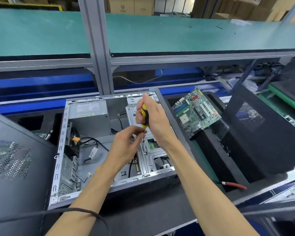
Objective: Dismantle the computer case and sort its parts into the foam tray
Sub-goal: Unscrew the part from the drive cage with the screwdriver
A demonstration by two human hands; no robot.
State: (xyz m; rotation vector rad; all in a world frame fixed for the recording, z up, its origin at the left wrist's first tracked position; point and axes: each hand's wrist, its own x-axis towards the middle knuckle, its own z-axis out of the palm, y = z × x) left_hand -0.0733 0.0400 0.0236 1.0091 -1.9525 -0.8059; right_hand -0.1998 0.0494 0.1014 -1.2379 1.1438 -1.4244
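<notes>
At the centre of the bench, the open grey steel computer case (85,143) lies on its side, partly stripped: a green motherboard (196,110) already rests in the black foam tray (209,150) at three o'clock. The right hand (153,120) grips a yellow-and-black screwdriver (144,116) upright over a silver drive bracket (150,150); the left hand (126,143) pinches its shaft near the tip. The grey power supply (90,114) at eleven o'clock and cabling remain inside.
</notes>
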